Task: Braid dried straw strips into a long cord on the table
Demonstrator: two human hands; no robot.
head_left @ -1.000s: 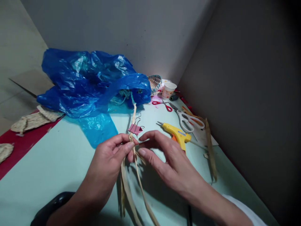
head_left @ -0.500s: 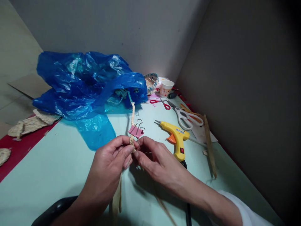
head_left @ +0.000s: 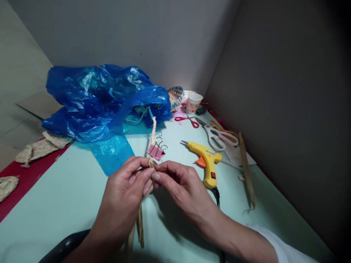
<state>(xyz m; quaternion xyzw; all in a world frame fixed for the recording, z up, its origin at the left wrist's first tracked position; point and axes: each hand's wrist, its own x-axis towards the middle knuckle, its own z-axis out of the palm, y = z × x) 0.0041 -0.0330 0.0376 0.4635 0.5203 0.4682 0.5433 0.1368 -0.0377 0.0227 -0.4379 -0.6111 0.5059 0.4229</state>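
Note:
A pale braided cord (head_left: 153, 129) runs from the blue plastic bag (head_left: 90, 98) down toward me. A pink binder clip (head_left: 156, 151) is clamped on it just above my fingers. Below the clip, my left hand (head_left: 130, 182) pinches the cord between thumb and fingers. My right hand (head_left: 178, 182) is closed at the same spot, thumb against forefinger, with its fingertips meeting the left ones. The exact strand in the right fingers is too small to make out. Flat dried fibre strips (head_left: 140, 226) hang below my left hand.
To the right lie a yellow glue gun (head_left: 207, 159), white-handled scissors (head_left: 218, 137), red-handled scissors (head_left: 189, 119) and a dried strip (head_left: 246, 171). A paper cup (head_left: 194, 103) and a small woven basket (head_left: 175, 98) stand behind. Woven straw soles (head_left: 41, 148) are at the left. Walls enclose the back and right.
Both hands stay at the cord below the clip, the right fingertips drawn closer against the left. The clip and cord have shifted slightly left. The view has turned a little.

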